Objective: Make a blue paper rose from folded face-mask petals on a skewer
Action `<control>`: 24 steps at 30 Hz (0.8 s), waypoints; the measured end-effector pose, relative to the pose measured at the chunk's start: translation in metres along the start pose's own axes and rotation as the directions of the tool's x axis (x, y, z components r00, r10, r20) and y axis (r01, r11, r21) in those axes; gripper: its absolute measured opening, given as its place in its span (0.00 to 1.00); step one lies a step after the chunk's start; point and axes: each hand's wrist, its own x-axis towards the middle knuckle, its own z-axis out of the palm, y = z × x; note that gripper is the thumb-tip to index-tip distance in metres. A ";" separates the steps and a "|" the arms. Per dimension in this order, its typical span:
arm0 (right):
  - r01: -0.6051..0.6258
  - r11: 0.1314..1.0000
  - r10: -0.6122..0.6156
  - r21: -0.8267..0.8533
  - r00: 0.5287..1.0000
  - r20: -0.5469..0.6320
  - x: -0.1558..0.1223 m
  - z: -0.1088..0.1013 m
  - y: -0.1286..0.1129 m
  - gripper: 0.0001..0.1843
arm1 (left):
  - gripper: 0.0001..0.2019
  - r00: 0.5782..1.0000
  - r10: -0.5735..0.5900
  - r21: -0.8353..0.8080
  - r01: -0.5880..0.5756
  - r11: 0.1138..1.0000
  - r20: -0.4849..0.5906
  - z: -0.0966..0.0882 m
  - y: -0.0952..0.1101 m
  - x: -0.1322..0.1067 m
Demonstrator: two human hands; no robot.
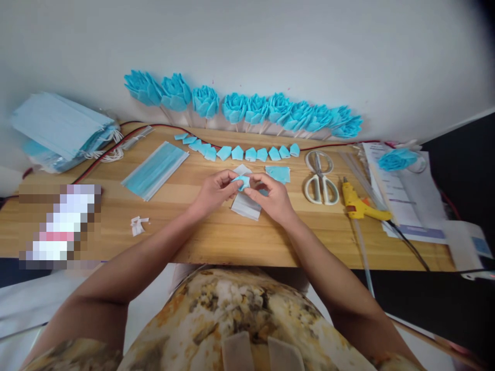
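Between both hands, over the middle of the table, is a small blue fabric piece (243, 182). My left hand (216, 191) pinches its left side with thumb and forefinger. My right hand (271, 195) pinches the right side the same way. Beneath them lies a white fabric piece (246, 207), partly covered by the fingers. A flat blue square (279, 173) rests just beyond my right hand. Behind the hands, a curved row of folded blue petals (237, 152) runs across the table.
Blue flowers on sticks (235, 107) lean along the wall. White-handled scissors (319, 180), a yellow glue gun (358, 202) and papers (402, 201) lie to the right. A blue pleated mask (155, 170), a mask stack (64, 126), white scraps (138, 225) and a blurred-out object (62, 224) are left.
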 end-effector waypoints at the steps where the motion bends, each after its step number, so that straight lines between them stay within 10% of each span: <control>1: -0.013 1.000 0.013 0.007 1.000 0.002 0.000 0.000 -0.001 0.09 | 0.19 1.000 -0.001 0.000 0.001 1.000 0.005 0.000 0.000 -0.001; 24: -0.099 0.977 0.091 0.186 0.995 0.051 0.001 -0.008 -0.001 0.12 | 0.16 0.997 -0.061 0.084 0.058 0.995 0.040 -0.001 0.004 -0.002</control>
